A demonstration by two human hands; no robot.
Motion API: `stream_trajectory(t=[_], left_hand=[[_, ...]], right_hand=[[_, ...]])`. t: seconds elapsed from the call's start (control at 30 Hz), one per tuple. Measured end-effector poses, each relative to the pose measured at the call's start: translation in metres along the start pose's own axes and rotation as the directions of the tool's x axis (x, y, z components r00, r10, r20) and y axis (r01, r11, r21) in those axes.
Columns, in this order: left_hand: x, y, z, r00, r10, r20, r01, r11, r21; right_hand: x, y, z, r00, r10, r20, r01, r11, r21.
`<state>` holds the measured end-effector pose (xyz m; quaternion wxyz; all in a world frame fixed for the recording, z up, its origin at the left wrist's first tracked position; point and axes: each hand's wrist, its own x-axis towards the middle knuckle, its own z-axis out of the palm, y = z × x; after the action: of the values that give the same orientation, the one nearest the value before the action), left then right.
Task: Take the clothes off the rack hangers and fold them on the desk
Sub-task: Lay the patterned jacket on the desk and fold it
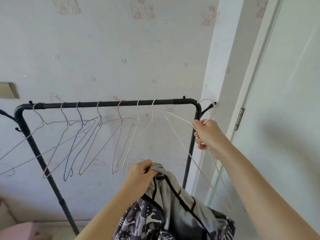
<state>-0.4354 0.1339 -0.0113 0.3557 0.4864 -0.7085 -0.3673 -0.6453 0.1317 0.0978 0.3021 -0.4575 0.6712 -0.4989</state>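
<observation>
Clothes (166, 201) hang bunched from the left hand (140, 172), whose fingers are curled tight round a gathered knot of grey fabric at the top of the bundle. Below the fist the bundle falls toward the lower edge of the view: a grey garment with black piping lies over a dark piece printed in purple, black and white. None of it is on a hanger; it is low in the middle of the view, in front of the rack's right half.

Up and to the right, the right hand (207, 134) grips a pale wire hanger (180, 144) at its neck, fingers wrapped round the wire. Its hook curls above the fist, just beside the rack's right upper corner, and I cannot tell whether it touches the small side hook there. The hanger's long arms slant down and left, one running behind the right forearm toward the clothes.

Behind both hands stands the black metal clothes rack (181, 101). Seven bare wire hangers (97, 135), in grey, blue, pink and white, hang along its top bar, tilted and partly overlapping. The wall (103, 49) behind carries faint pink cartoon-cat wallpaper. A white door (285, 84) with a metal hinge (239, 119) fills the right side.
</observation>
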Motion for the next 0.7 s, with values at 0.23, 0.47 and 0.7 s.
stream_trajectory(t=[0.23, 0.47, 0.7], left_hand=[[-0.001, -0.016, -0.013, 0.996, -0.023, -0.082, 0.020, 0.999, -0.030], [0.003, -0.033, -0.016, 0.995, -0.077, -0.069, 0.083, 0.993, 0.088], [0.008, -0.038, -0.022, 0.967, -0.154, -0.203, 0.179, 0.977, 0.112]], right_hand=[[0.060, -0.011, 0.045, 0.990, 0.132, 0.049, -0.130, 0.991, -0.036], [0.127, -0.033, 0.072, 0.987, 0.154, 0.037, -0.152, 0.987, -0.059], [0.159, -0.007, 0.079, 0.977, 0.181, 0.108, -0.145, 0.950, -0.276]])
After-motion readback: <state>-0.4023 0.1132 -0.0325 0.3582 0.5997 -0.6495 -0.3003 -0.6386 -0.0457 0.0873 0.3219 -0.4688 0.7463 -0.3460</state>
